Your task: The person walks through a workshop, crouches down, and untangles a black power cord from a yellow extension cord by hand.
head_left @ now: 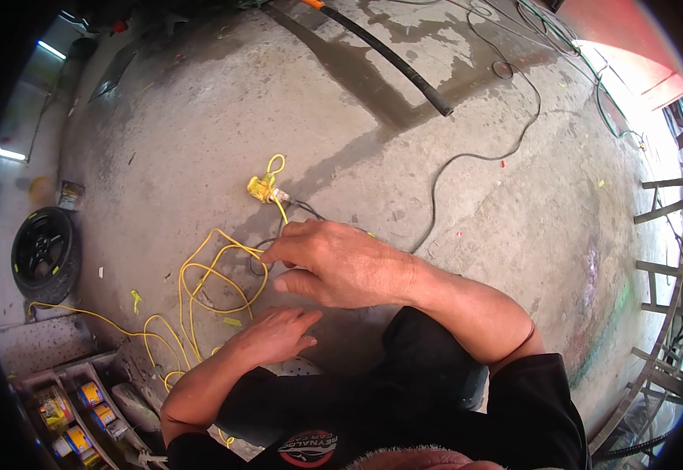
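Observation:
My right hand (337, 262) reaches across in front of me, its thumb apart from the bent forefinger and nothing visible between them. Below it, my left hand (275, 335) has its fingers stretched out and a little apart, also holding nothing. A thin yellow extension cord (187, 291) lies in loose loops on the floor beside both hands, part of it hidden behind my right hand. Just beyond my right hand lies the cord's yellow socket end (261, 188), joined to a plug (281, 195) on a black cord (307, 207).
A tyre on a wheel (46, 254) stands at the left wall. Near it, compartments hold several yellow-and-blue cans (90, 394). A thick black hose (388, 55) and a thin dark cable (467, 155) cross the concrete floor (200, 117). Metal racks (670, 270) line the right.

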### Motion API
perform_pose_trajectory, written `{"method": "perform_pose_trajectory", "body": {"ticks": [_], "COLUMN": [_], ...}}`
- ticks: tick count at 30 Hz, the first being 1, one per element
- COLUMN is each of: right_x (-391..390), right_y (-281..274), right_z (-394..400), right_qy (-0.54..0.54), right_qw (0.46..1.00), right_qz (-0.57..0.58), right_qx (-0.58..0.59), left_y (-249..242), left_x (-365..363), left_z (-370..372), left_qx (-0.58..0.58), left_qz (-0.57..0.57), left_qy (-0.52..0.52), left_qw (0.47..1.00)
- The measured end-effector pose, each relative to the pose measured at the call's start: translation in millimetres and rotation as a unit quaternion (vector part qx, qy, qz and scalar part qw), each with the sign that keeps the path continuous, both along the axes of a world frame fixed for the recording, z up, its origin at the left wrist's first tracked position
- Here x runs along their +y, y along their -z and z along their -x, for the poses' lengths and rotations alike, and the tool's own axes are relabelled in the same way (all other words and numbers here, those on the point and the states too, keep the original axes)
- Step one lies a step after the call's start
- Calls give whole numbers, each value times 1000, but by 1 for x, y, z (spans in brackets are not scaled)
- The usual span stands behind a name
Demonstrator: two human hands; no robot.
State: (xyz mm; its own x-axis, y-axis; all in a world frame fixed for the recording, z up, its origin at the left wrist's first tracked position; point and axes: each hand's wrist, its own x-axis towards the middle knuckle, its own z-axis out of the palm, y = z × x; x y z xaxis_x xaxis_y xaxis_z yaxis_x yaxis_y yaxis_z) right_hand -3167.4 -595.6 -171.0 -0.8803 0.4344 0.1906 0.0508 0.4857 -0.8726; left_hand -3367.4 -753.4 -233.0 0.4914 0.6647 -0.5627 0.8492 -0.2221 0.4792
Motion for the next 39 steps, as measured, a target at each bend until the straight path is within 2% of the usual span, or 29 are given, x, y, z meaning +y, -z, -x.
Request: {"method": "perform_pose_trajectory", "body": {"ticks": [13, 16, 19, 22, 39], "right_x": [-1, -1, -1, -1, 1], "right_y": [2, 0, 0, 0, 2], "right_z": [2, 2, 2, 1, 2], "right_qy": [1, 0, 2, 0, -2], "right_qw": [1000, 1000, 1000, 1000, 1000], "right_qz": [7, 7, 6, 7, 10], "right_qx": [-14, -21, -21, -19, -5], "left_y": [1, -9, -10, 1, 6], "left_x": [-1, 6, 7, -1, -1], "left_z": [1, -4, -5, 1, 2], "left_qx": [-13, 31, 29, -16, -15], "left_qz": [-22, 49, 46, -24, -25], "left_qy": [6, -3, 0, 9, 10], "left_qw": [1000, 998, 999, 1000, 1000]}}
